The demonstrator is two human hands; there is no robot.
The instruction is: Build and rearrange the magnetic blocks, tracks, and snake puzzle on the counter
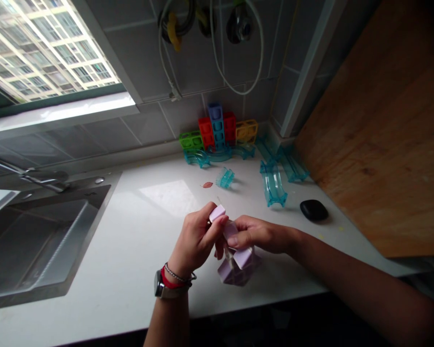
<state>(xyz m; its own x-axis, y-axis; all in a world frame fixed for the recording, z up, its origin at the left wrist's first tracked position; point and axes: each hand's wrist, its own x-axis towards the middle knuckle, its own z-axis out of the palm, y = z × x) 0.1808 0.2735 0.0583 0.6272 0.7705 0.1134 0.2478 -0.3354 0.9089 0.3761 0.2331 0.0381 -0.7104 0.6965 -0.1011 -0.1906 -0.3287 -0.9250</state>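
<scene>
My left hand (197, 236), with a watch and bracelets at the wrist, is closed on the upper end of a group of lilac blocks (244, 259). A thin pale strand sticks up from the top block. My right hand (262, 233) comes in from the right, its thumb and fingers closed on the middle blocks. The lower blocks hang tilted beneath both hands, near the counter's front edge. What joins the blocks is partly hidden by my fingers. A small translucent teal piece (225, 178) and a reddish leaf-shaped item (207, 184) lie beyond my hands.
Against the tiled wall stand colourful toy blocks (217, 127), with clear teal track pieces (274, 183) before them and to the right. A black rounded object (313, 210) lies near the wooden panel (386, 159). At left is a steel sink (72, 270) with a faucet (43, 180).
</scene>
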